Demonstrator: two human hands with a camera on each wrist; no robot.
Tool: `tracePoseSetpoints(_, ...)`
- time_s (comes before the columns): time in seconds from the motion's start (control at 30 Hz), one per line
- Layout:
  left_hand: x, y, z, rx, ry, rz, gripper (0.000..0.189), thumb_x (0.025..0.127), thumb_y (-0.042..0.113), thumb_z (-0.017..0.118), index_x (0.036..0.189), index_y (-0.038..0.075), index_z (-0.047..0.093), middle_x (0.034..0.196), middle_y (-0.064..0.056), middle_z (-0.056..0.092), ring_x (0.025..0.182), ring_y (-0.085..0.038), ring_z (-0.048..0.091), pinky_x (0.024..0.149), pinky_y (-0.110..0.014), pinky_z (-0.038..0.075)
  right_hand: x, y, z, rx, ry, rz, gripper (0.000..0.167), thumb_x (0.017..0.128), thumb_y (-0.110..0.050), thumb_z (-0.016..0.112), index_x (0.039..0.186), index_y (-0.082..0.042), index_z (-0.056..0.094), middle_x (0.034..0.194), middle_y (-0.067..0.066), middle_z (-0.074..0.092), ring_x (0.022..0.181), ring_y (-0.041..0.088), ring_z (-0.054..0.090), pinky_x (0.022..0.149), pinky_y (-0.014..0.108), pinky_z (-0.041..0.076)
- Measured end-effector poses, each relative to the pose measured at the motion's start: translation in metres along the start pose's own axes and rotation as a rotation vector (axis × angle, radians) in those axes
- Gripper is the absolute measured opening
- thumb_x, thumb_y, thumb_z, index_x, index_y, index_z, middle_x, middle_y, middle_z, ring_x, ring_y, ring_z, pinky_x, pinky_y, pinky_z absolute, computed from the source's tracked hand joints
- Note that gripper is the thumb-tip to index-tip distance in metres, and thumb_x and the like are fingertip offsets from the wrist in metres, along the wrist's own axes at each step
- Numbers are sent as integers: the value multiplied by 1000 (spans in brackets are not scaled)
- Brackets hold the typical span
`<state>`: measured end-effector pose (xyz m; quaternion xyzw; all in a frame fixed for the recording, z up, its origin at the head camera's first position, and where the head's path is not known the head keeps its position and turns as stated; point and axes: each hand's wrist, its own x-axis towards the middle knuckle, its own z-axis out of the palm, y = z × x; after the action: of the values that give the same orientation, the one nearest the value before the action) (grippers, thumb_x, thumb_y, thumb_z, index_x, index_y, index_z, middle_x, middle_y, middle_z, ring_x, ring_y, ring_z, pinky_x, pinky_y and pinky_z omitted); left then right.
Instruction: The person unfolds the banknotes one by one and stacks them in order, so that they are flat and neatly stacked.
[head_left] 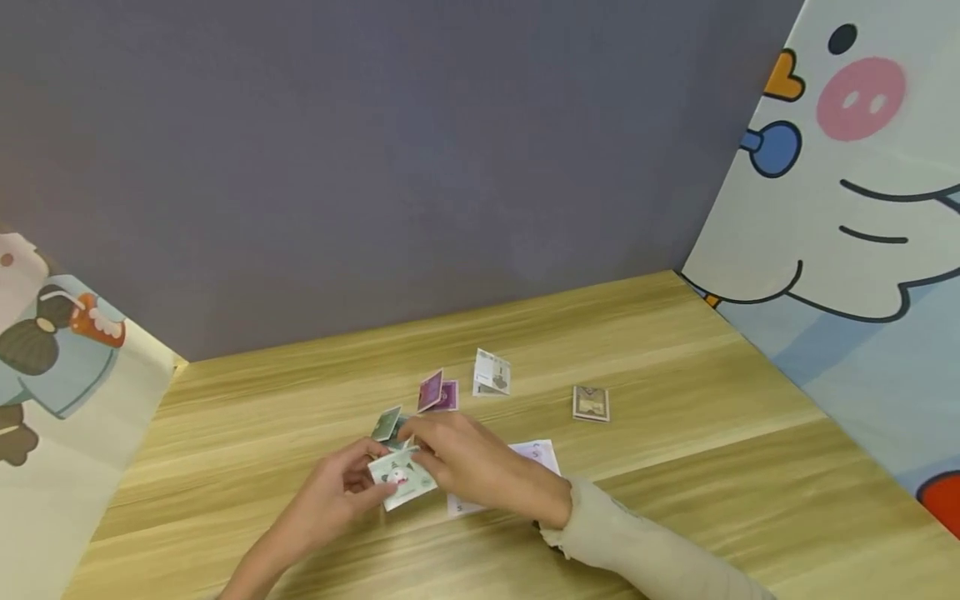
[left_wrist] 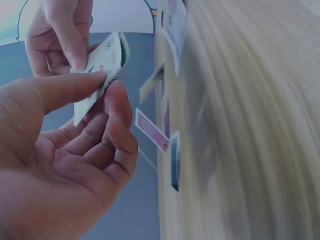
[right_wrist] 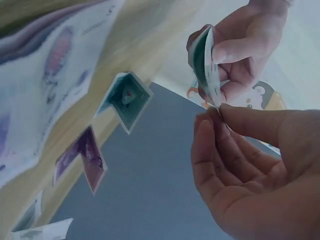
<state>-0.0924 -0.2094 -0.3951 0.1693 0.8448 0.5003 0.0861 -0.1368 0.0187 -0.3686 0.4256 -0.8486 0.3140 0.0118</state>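
A folded pale green play banknote (head_left: pixel 408 487) with a cartoon animal face is held above the table between both hands. My left hand (head_left: pixel 337 493) pinches its left side, thumb on the printed face. At the other end, the thumb and fingers of my right hand (head_left: pixel 457 457) pinch the note. The right wrist view shows the folded note (right_wrist: pixel 214 82) slightly parted, with darker green inside. Just behind the hands, a dark green folded note (head_left: pixel 386 423) stands on the table, partly hidden. Flat lilac notes (head_left: pixel 538 452) lie partly under my right forearm.
Farther back on the wooden table (head_left: pixel 675 358) stand a purple folded note (head_left: pixel 431 391) and a whitish-grey folded note (head_left: pixel 493 370). A brown folded note (head_left: pixel 591 403) lies to the right. A grey panel (head_left: pixel 420 167) rises behind the table; cartoon-printed walls (head_left: pixel 862 242) flank it.
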Motion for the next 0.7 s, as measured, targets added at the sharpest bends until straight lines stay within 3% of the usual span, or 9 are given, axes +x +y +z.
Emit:
tracePoseSetpoints(0.13,-3,6,-4,-35,6,-4,36,93,19,71,124,7,56,91,-7,70,75,-18,67,62,-34,59,1,-4,-8,84,15,23,20,96,-6,65,116,-4,67,93,1,71,73,-3,60,64,7,47)
tracePoseSetpoints(0.27,-1,7,-6,-116,-34,64,46,96,15,66,138,9,48,92,-10,71,73,-25,68,62,-40,60,-3,-3,-14,135,38,38,16,97,-7,64,111,-4,70,97,3,73,81,0,65,69,7,49)
tracePoseSetpoints(0.43,4,9,-1,-148,-51,162,40,99,9,61,137,6,50,90,-12,72,64,-26,67,56,-38,57,-10,-2,-17,-5,126,-85,13,97,-7,63,107,-6,71,95,3,74,81,4,66,71,5,48)
tracePoseSetpoints(0.57,10,17,8,-86,-9,179,39,98,13,63,136,12,51,79,-9,71,58,-24,66,50,-30,53,-17,-1,-20,-117,210,-174,15,97,-6,62,109,-7,72,100,2,74,87,9,68,79,11,51)
tracePoseSetpoints(0.7,15,30,14,-43,28,205,40,98,16,64,136,20,52,70,-1,68,56,-20,64,47,-25,46,-25,3,-29,-128,286,-217,17,96,-5,64,111,-6,71,100,3,75,85,9,69,79,15,53)
